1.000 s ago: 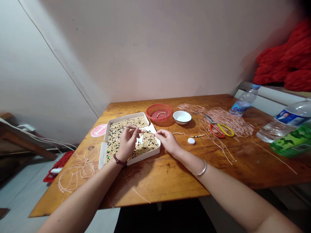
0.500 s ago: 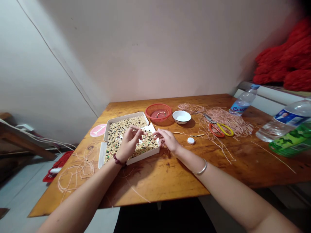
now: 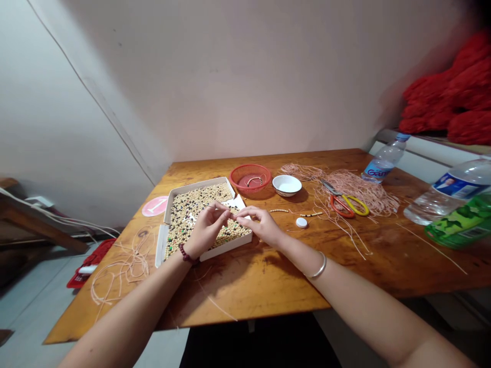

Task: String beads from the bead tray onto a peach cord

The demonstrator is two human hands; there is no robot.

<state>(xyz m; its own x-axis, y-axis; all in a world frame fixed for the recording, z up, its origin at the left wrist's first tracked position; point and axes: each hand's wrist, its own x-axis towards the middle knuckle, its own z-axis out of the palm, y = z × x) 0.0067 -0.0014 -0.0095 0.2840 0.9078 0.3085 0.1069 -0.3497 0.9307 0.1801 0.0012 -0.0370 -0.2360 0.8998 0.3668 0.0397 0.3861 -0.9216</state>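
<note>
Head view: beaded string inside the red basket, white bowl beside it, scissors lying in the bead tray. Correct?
Scissors are wrong: the head view shows the scissors on the pink cord, right of the white bowl. The rest holds: beaded string inside the red basket, bowl beside it.

open bench between the forearms, box wall ahead at left, basket and bowl beyond, scissors and bottles at right

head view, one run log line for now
left hand: fingers curled over bead box | right hand: fingertips beside left's | anything held: too small to tell | rest: scissors on pink cords
</note>
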